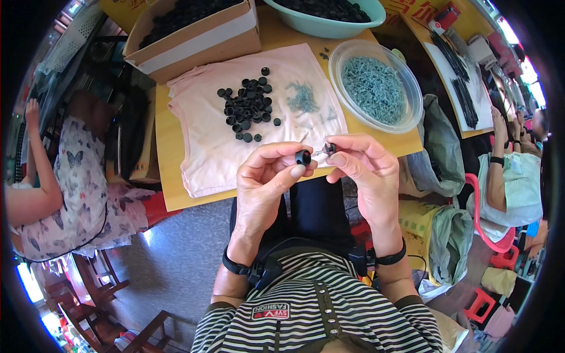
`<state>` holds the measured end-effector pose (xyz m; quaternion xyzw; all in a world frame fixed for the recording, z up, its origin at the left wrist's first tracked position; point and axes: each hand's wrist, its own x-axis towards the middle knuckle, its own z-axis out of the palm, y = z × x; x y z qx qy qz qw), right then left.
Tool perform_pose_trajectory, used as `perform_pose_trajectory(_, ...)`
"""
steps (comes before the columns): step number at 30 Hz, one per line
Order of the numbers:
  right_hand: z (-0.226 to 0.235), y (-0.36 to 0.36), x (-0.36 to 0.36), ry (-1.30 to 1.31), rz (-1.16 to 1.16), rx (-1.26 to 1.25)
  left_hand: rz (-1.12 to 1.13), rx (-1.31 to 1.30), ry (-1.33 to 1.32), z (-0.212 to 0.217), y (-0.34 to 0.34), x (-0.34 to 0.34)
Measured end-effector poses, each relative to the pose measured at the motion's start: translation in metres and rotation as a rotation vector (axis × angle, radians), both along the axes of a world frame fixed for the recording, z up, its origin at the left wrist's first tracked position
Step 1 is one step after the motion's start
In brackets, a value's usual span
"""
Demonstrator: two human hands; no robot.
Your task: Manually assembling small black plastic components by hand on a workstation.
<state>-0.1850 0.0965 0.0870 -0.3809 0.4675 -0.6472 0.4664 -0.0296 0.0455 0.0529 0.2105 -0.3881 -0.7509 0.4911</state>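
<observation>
Above the table's near edge, my left hand (263, 176) pinches a small black round cap (303, 157) between thumb and fingers, its hollow side partly showing. Close beside it, my right hand (371, 173) grips a small black plastic piece (330, 149) with a thin metal screw (319, 153) pointing toward the cap. The two parts are a short way apart. Beyond my hands, a pile of black caps (250, 100) lies on a pale pink cloth (206, 147). To its right is a small heap of silvery screws (302, 97).
At the back stand a cardboard box (203, 44) and a pale green basin (329, 26), both full of black parts. A clear round tub (415, 112) of screws is at the table's right. People sit on both sides, one in a patterned dress (82, 182). Sacks (438, 147) stand at right.
</observation>
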Motion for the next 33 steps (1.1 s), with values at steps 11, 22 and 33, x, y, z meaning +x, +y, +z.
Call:
perform_pose_trajectory(11,0.006,-0.001,0.012,0.360,-0.053,-0.116,0.009,0.055,0.073,-0.004,-0.001,0.000)
perform_pose_trajectory(22,0.005,-0.003,0.007,0.600,-0.095,-0.220,0.055,-0.042,0.010,-0.003,0.000,-0.006)
perform_pose_trajectory(33,0.002,-0.003,0.006,0.754,-0.139,-0.265,0.097,-0.159,-0.063,-0.005,0.001,-0.008)
